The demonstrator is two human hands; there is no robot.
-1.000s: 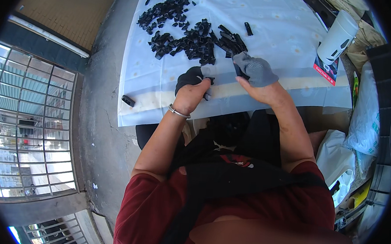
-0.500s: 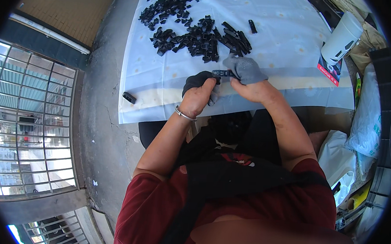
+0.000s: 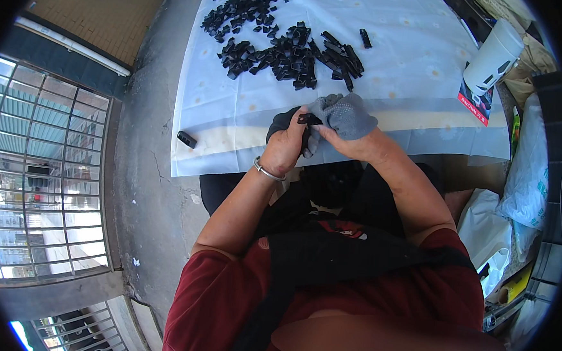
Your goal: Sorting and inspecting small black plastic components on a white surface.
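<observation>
Here, we are holding a small black part (image 3: 309, 119) above the near edge of the white surface (image 3: 416, 68). The fingers of our left hand (image 3: 286, 137) are gripping it; our right hand (image 3: 349, 120) is touching it too, though whether those gloved fingers are grasping it we cannot tell. Just beyond the fingers, longer black pieces (image 3: 343, 61) are lying beside a heap of small black pieces (image 3: 294, 64). Well left of the fingers, a lone black piece (image 3: 186, 139) is lying; far right, a white container (image 3: 493, 58) is standing.
</observation>
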